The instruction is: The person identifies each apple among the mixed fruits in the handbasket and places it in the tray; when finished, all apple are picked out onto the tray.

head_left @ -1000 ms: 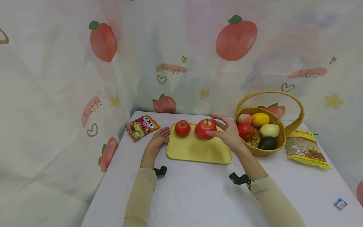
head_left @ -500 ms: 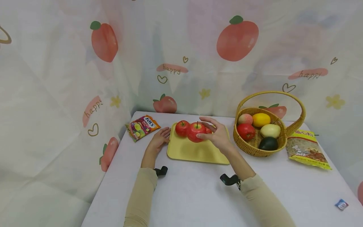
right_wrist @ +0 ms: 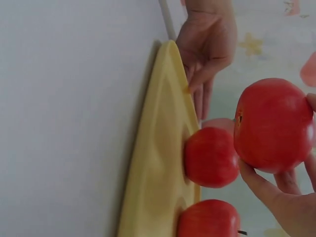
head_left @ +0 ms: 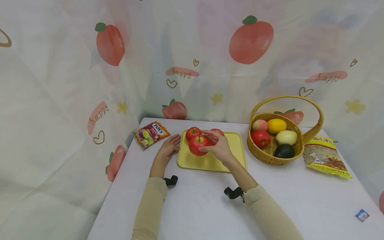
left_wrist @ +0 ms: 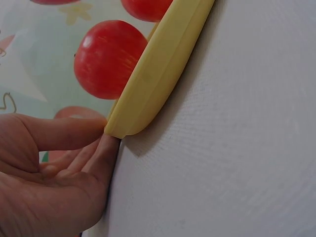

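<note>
My right hand holds a red apple by its sides, above the yellow tray. In the right wrist view this apple hangs apart from the tray, thumb and fingers around it. Two more red apples sit along the tray's far side: one at the left, the other partly hidden behind the right hand. At the tray's left edge rests my left hand. The left wrist view has its thumb on the tray's rim and the fingers below, pinching the edge.
A wicker basket right of the tray carries several fruits. Beside it lies a yellow-topped bag of food. A Fox's candy bag is at the back left, and a small blue packet at the front right.
My right hand has carried the apple leftward across the tray and slightly nearer, uncovering part of the back right apple. The left hand stays at the tray's edge.
</note>
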Demonstrator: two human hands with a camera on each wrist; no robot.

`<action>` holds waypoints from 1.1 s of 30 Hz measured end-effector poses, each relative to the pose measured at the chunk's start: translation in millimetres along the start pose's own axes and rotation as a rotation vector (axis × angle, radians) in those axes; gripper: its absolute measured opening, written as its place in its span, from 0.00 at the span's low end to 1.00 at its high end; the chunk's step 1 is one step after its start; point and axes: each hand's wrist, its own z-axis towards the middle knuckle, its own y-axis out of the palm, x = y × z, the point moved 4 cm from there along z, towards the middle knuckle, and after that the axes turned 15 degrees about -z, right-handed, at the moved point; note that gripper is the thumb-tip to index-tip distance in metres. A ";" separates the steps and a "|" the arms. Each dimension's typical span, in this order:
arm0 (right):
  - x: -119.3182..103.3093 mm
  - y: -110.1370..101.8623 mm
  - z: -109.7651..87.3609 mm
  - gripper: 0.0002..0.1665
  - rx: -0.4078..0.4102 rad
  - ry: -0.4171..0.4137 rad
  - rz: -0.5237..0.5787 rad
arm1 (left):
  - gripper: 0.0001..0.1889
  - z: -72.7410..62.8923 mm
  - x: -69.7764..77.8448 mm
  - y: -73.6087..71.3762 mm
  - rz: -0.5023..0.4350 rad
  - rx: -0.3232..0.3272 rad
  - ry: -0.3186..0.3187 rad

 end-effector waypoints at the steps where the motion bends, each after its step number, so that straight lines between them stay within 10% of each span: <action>1: 2.1 2.6 1.0 0.39 -0.003 0.000 0.010 | 0.44 0.3 -0.4 -0.5 0.002 0.001 -0.001; 33: 44.2 41.7 6.2 0.41 -0.159 0.059 0.044 | 0.43 -1.4 -1.2 0.3 0.033 0.013 -0.004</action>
